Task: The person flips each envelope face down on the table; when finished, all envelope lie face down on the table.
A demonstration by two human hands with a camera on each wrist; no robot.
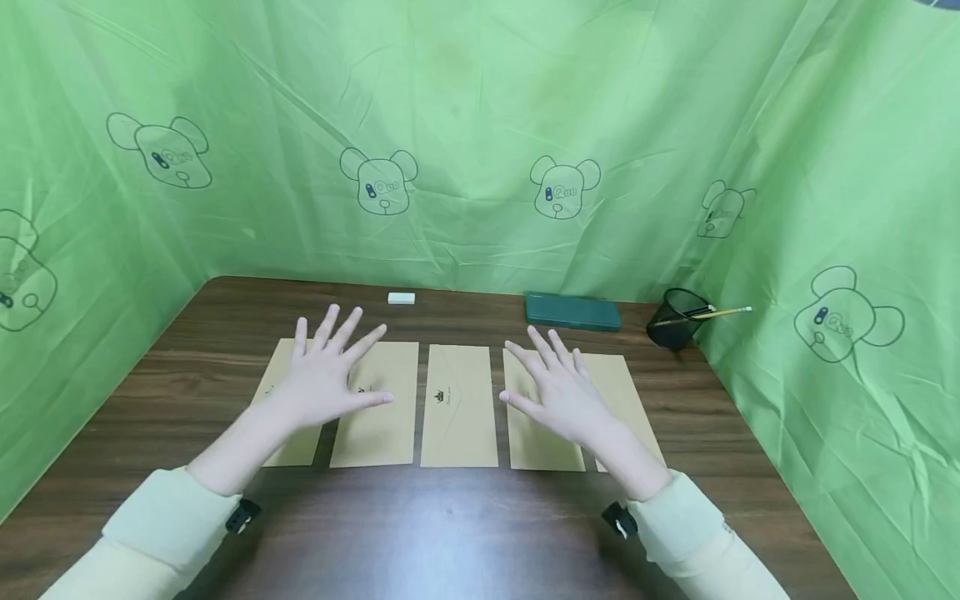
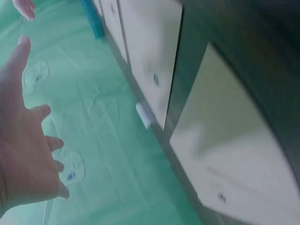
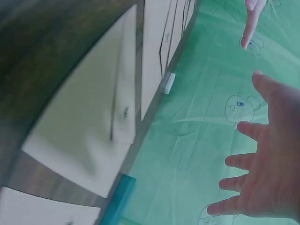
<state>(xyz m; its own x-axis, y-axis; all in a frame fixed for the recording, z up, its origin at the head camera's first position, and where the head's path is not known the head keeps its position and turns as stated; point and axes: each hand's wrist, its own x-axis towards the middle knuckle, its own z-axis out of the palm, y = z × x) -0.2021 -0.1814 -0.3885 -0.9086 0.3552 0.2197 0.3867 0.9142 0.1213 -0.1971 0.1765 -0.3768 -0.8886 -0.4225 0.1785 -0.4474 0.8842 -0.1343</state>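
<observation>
Below and between the left hand and right hand, fingers spread wide, five envelopes lie in a row; beyond the right hand sits a green case.

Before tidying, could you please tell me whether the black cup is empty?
The black cup is not empty: in the head view, a yellow pencil sticks out past its rim. How full, I cannot tell.
</observation>
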